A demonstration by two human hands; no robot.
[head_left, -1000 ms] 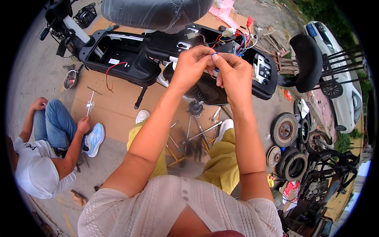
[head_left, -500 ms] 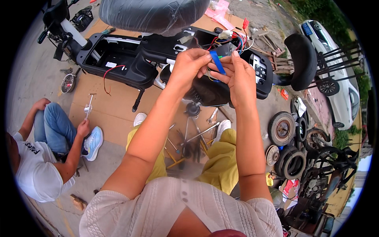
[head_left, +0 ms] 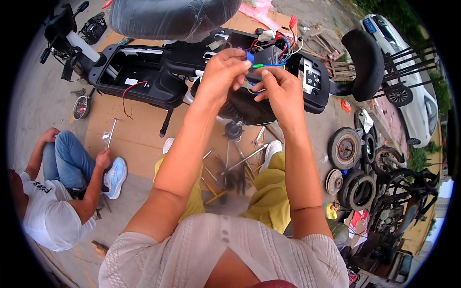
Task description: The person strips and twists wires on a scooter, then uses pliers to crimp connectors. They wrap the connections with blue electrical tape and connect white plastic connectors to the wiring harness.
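My left hand (head_left: 222,72) pinches a short strip of blue tape (head_left: 249,57) between thumb and fingers, above the open rear body of an electric scooter (head_left: 175,62). Close beside it is my right hand (head_left: 283,93), its fingers bent inward toward the left fingertips; what they grip is too small to make out. Between and just beyond the hands runs a blue wire with a green sleeve (head_left: 259,66). Behind them, a bundle of coloured wires with a white connector (head_left: 267,36) rises from the compartment beside a grey box (head_left: 270,55).
A plastic-wrapped seat (head_left: 175,17) stands raised beyond the body. Tools (head_left: 247,157) lie on cardboard between my feet. At the left a person (head_left: 57,206) sits holding a metal T-handled tool (head_left: 112,133). Old tyres (head_left: 345,149) and a white car (head_left: 408,77) are at the right.
The blue tape, stretched between both hands before, is now at my left fingertips alone. My right hand has dropped slightly and its fingers have curled in. The view has shifted a little.
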